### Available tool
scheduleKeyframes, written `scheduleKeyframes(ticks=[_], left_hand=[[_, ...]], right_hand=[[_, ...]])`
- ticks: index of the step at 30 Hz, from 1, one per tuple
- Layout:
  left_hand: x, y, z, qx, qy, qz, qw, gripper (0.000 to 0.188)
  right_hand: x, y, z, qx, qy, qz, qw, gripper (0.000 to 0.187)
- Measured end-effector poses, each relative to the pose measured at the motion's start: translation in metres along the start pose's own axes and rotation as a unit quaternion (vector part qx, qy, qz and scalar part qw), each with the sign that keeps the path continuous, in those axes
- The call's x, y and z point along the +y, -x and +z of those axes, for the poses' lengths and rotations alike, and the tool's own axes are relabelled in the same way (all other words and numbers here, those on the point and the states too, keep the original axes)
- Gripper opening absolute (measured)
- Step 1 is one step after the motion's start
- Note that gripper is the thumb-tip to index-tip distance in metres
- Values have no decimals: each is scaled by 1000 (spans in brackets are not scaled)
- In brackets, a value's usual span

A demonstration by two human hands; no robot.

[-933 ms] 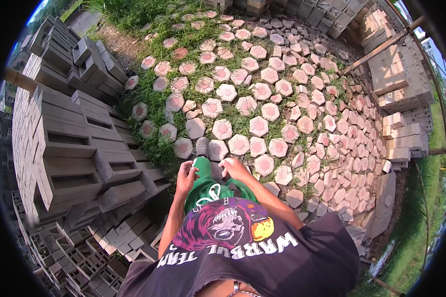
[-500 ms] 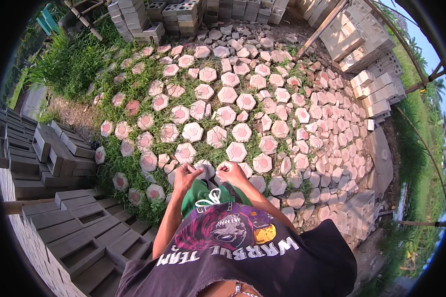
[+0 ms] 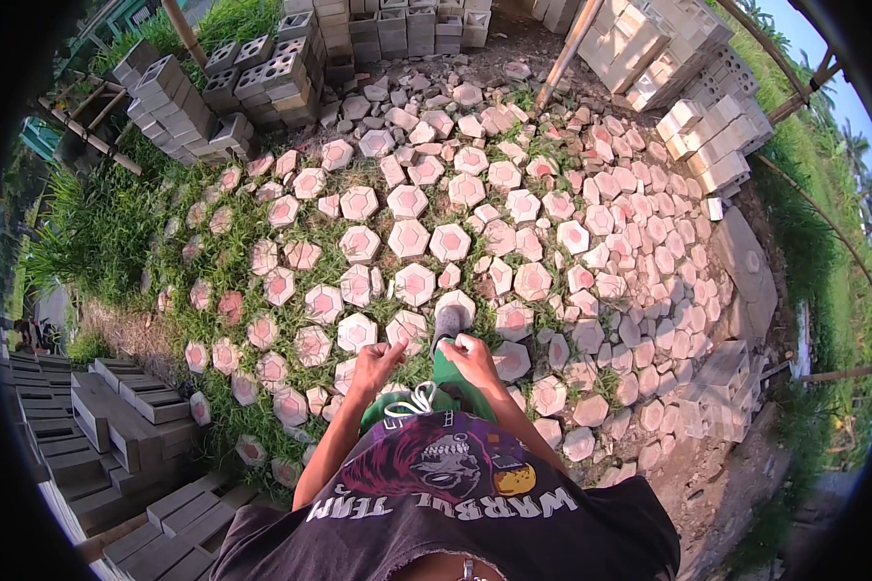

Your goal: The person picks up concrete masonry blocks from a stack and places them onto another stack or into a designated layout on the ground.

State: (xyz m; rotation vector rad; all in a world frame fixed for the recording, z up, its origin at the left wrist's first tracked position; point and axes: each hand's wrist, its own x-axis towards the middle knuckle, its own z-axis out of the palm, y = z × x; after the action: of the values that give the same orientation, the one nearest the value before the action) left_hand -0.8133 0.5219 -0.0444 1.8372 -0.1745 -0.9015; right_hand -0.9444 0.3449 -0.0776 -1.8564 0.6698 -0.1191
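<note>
In front of my waist, my left hand [image 3: 379, 367] is held with its fingers curled in. A short gap to the right, my right hand [image 3: 469, 357] is curled too, above my green trouser leg [image 3: 448, 373]. Whatever the fingers may hold is hidden or too small to name. Neither hand touches the ground. Below them lie hexagonal paving stones [image 3: 415, 285], pale with pink centres, set apart in grass. My foot in a grey shoe [image 3: 453, 312] is on one of these stones, just ahead of my right hand.
Hollow concrete blocks [image 3: 281, 77] are stacked at the far side, with more block stacks [image 3: 712, 140] at far right. Grey blocks [image 3: 116, 416] fill the near left. Broken stones [image 3: 368, 102] lie ahead; a wooden pole [image 3: 570, 53] leans there. A concrete slab [image 3: 743, 257] lies right.
I have moved forward over the paving, and the stones and stacks appear nearer. My grey-shod foot has come out ahead. My hands have drawn a little farther apart, still curled.
</note>
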Motion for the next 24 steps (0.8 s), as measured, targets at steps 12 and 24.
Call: scheduleKeyframes(ticks=[12,24], left_hand=[[148,-208,50,-51,207,10,977,56],[287,-471,21,-93,1,94,991,37]], right_hand=[[-25,-248,-113,-12,-125,31,992,28],[-75,-490,-149,29,-30,20,999,35]])
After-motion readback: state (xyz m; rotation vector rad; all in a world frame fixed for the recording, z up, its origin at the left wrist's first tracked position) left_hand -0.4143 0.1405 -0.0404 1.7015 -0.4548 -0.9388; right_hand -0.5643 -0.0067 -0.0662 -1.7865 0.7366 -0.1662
